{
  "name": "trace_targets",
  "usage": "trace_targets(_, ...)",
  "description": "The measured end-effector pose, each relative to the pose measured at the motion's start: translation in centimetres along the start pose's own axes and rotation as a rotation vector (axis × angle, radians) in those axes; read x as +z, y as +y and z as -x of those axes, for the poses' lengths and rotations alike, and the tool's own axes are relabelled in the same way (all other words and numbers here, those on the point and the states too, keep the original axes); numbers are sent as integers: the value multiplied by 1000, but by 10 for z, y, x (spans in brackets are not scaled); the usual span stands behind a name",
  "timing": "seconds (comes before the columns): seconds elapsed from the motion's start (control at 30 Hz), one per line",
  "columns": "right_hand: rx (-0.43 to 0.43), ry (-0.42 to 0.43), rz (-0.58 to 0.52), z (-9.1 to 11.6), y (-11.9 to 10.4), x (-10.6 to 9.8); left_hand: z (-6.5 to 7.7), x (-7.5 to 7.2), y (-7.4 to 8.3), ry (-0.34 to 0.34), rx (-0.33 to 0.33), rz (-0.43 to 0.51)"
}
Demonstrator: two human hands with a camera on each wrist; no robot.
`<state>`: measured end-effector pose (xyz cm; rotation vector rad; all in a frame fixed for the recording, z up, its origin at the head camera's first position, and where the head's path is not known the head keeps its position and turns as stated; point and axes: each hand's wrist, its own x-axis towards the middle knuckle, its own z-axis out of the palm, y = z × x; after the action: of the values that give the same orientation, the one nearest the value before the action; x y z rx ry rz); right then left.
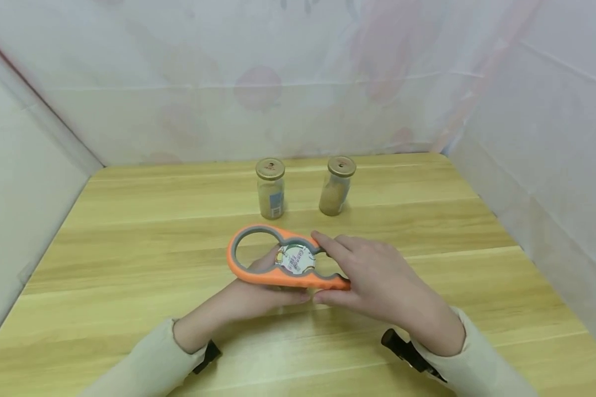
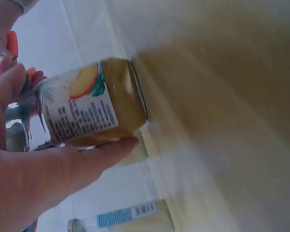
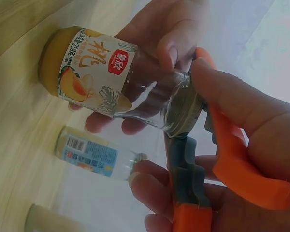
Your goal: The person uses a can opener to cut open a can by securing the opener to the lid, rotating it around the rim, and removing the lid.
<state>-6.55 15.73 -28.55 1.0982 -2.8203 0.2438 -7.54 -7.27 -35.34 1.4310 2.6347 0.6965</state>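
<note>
My left hand point(image 1: 250, 300) grips a glass peach jar point(image 3: 94, 72) round its side, thumb along the label. The jar stands upright, its base close over the table in the left wrist view, with orange-yellow contents in its lower part. Its lid point(image 1: 297, 259) is white with printing. An orange and grey jar opener point(image 1: 273, 279) lies across the top, its smaller ring round the lid and its larger ring out to the left. With my right hand point(image 1: 384, 275) I hold the opener's two handles, fingers on the far one and thumb by the near one.
Two more glass jars, a left one point(image 1: 271, 190) and a right one point(image 1: 335, 190), both with gold lids, stand behind the opener on the wooden table point(image 1: 129, 231). A pale curtain point(image 1: 189, 110) closes off the back. Dark devices sit at both wrists.
</note>
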Motion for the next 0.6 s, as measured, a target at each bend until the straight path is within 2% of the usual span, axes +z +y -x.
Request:
trace_targets(0.03, 1, -2, 1, -1, 0, 0, -2, 1, -1, 8, -8, -60)
trace_targets(0.07, 0, -3, 0, -2, 0, -1, -2, 1, -2, 46, -46, 563)
trace_targets(0.1, 0, -4, -2, -3, 0, -1, -3, 2, -3, 113, -83, 697)
trace_targets(0.13, 0, -5, -4, -3, 0, -1, -3, 2, -3, 187, -126, 748)
trace_targets(0.17, -1, -4, -7, -4, 1, -1, -2, 2, -3, 210, -163, 817)
trace_targets(0.33, -4, -10, -28, -4, 4, -1, 4, -2, -1, 183, -204, 918)
trace_targets(0.43, -21, -5, -43, -5, 7, -2, 5, -8, 4, 174, -188, 974)
trace_targets(0.6, -69, 9, -50, -7, 13, -2, 7, -16, 10, 151, -170, 973)
